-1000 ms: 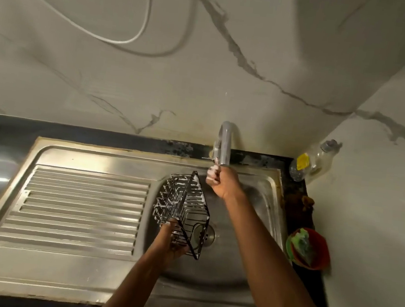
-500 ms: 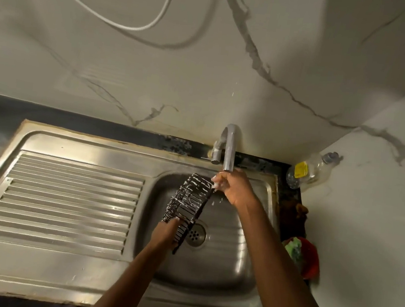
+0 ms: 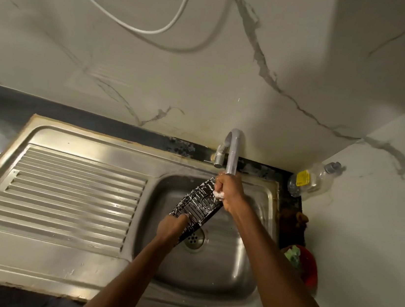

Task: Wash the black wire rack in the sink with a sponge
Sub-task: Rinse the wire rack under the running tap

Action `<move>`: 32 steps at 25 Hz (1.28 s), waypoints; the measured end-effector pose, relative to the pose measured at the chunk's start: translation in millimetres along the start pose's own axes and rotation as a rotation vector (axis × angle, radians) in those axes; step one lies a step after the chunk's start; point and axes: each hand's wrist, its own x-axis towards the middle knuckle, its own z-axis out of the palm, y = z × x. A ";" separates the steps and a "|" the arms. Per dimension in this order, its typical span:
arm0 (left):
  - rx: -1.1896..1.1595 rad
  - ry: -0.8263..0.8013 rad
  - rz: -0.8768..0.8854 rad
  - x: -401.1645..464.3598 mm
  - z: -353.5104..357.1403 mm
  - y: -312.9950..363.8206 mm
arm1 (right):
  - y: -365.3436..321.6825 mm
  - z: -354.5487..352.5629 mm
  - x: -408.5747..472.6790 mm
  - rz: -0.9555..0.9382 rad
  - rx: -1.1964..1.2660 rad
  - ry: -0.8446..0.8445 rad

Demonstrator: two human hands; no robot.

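Nearest, two bare forearms reach over the front edge of the steel sink [image 3: 202,305] into its basin. The left hand [image 3: 170,226] is clamped on the lower end of the black wire rack [image 3: 195,208], fingers wrapped over its edge. The rack hangs tilted above the basin, its low end over the drain [image 3: 195,238] and partly hiding it, its high end toward the back edge. There the right hand [image 3: 227,190] is closed on the rack's upper corner with white foam [image 3: 219,195] showing at the fingers; whether a sponge is in that fist cannot be told. The hand sits directly beneath the faucet [image 3: 232,154] spout. Left of the basin runs the ribbed drainboard [image 3: 67,194]. On the counter's right edge sits a red bowl [image 3: 309,266] holding something green, and in the back right corner a clear bottle [image 3: 314,179] leans on the wall.
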 end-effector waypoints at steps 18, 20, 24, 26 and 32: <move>0.138 0.044 -0.003 -11.5 1.0 41.0 | 4.2 6.1 8.6 -0.040 0.170 0.003; 0.143 0.053 -0.018 -8.6 -0.2 41.8 | 6.7 5.7 10.1 -0.075 0.173 -0.072; 0.163 0.034 -0.022 -3.5 -0.8 43.1 | 5.2 3.6 9.6 -0.077 0.327 -0.288; 0.167 0.022 -0.015 -1.9 2.4 46.1 | 5.4 4.5 6.7 -0.042 0.326 -0.269; 0.193 -0.009 0.003 -0.5 8.3 57.9 | 6.1 -1.6 5.3 -0.036 0.289 -0.058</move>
